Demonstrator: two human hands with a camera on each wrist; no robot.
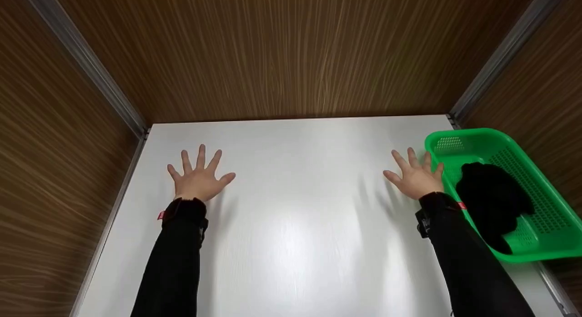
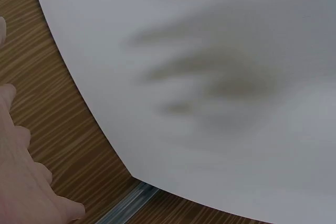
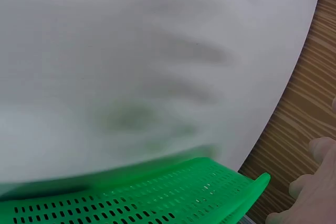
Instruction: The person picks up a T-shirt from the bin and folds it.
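Both hands hover spread over a white table (image 1: 295,208), fingers straight, holding nothing. My left hand (image 1: 199,177) is over the table's left part, its edge showing in the left wrist view (image 2: 21,177). My right hand (image 1: 414,175) is near the right side, close beside the rim of a green plastic basket (image 1: 545,208); its fingertips (image 3: 315,192) show in the right wrist view. A black cloth (image 1: 493,201) lies inside the basket. Both arms wear black sleeves.
Wood-grain walls (image 1: 291,53) close the table in at the back and both sides, with metal corner strips (image 1: 86,62). The green basket (image 3: 157,198) overhangs the table's right edge. Hand shadows fall on the white surface (image 2: 220,77).
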